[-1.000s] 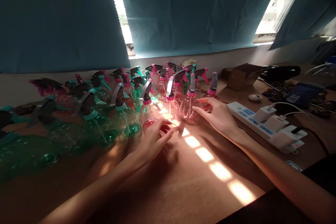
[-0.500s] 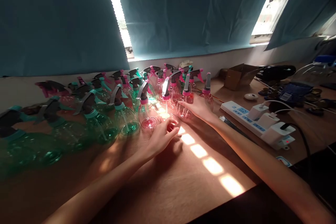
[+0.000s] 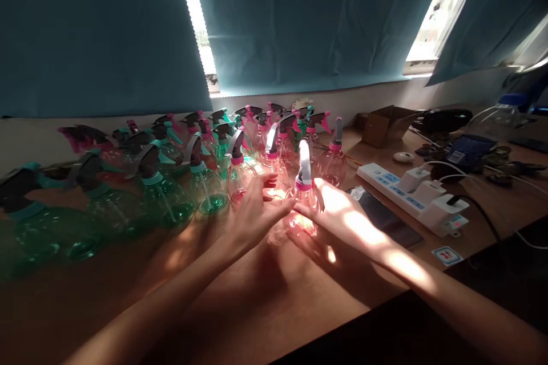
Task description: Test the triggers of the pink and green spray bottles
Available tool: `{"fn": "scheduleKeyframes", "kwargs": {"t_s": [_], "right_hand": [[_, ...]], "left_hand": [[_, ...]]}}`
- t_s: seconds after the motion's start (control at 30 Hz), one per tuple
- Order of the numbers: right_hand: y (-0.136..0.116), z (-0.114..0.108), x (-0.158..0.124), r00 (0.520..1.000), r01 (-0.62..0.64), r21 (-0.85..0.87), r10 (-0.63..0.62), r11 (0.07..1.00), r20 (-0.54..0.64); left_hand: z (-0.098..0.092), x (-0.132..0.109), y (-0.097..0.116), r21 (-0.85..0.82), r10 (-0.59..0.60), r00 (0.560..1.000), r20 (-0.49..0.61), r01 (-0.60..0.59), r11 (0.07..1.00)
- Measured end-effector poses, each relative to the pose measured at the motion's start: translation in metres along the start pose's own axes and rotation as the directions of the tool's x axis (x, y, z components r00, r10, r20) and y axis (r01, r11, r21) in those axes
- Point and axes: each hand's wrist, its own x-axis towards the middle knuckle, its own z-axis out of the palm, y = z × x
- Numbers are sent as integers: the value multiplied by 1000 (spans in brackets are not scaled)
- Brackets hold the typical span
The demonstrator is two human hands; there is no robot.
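Note:
A clear pink spray bottle (image 3: 305,225) with a pink collar and a grey trigger head stands upright in sunlight in front of the rows. My right hand (image 3: 338,211) is closed around its right side, the thumb across the front. On the other side, my left hand (image 3: 259,208) has its fingers apart; its thumb tip reaches the bottle's left edge, though contact is hard to tell. Behind my left hand stand another pink spray bottle (image 3: 240,179) and a sunlit one (image 3: 272,162). Farther right is a pink spray bottle (image 3: 331,165).
Several green spray bottles (image 3: 165,202) line the left of the wooden table (image 3: 257,308). To the right lie a dark phone (image 3: 385,217), a white power strip (image 3: 398,188) with plugs and cables, a small sticker (image 3: 446,255) and an open cardboard box (image 3: 382,128). Blue curtains (image 3: 308,23) hang behind.
My right hand has brought the pink spray bottle out of the row toward me. My left hand has shifted slightly up and right, its fingers opening beside the bottle.

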Motion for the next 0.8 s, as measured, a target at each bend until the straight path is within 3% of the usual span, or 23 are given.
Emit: {"fn": "scheduleKeyframes", "kwargs": {"t_s": [0.2,0.3,0.4,0.6,0.8], "right_hand": [[-26,19,-15,985,162,1,-161,987,53],[-36,32,-13,973,224,-22,-222,974,64],[-45,44,-10,948,313,-40,-309,949,79],[-61,65,1,885,460,-8,-457,888,87],[-54,70,24,803,480,157,-504,863,317]], "left_hand": [[-10,-7,8,-126,58,998,29,-54,991],[-18,-9,10,-189,19,1000,-21,-23,982],[-30,-10,12,-120,-13,994,-113,0,993],[-51,-15,8,-7,51,992,-119,-52,999],[-59,-18,-8,-42,72,987,-143,-78,996]]}}
